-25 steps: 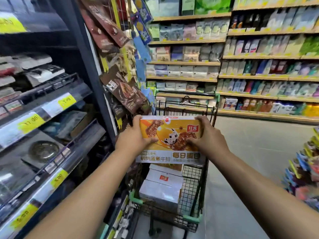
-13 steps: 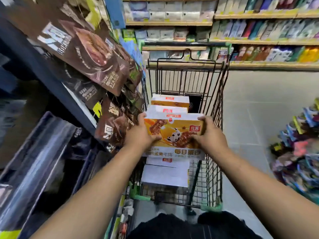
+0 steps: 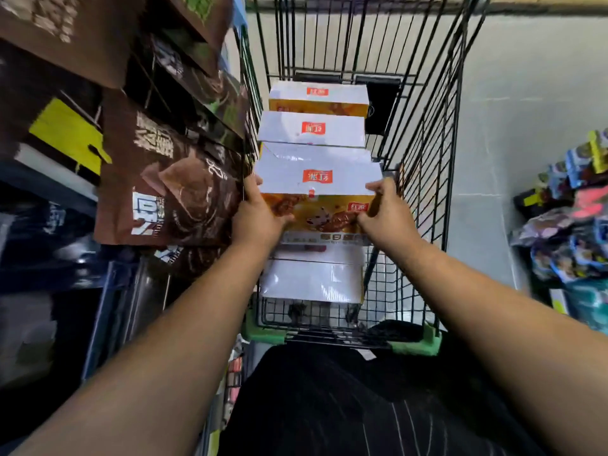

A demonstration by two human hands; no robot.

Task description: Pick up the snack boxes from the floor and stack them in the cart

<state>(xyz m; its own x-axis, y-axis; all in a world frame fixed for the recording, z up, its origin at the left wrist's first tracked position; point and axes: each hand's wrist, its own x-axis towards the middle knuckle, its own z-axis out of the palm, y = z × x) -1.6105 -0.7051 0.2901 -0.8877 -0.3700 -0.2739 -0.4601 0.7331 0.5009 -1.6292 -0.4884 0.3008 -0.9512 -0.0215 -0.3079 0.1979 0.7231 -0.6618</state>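
The left hand gripped the left end of the snack box, thumb laid across the orange front face and fingers wrapped round the end, mostly hidden behind it. The right hand gripped the right end in the same way, thumb on the front face and fingertips hooked over the top right corner. Both bare forearms reached forward and down from the lower corners of the view and converged on the box, wrists roughly level. The box sat between the hands inside the cart, about midway along it, its white top face tilted towards the camera. Whether it rested on anything could not be told. Below it, by the cart's near edge, lay a white box; two more boxes stood towards the far end, along the left wall. Brown bags hung just beside that wall.
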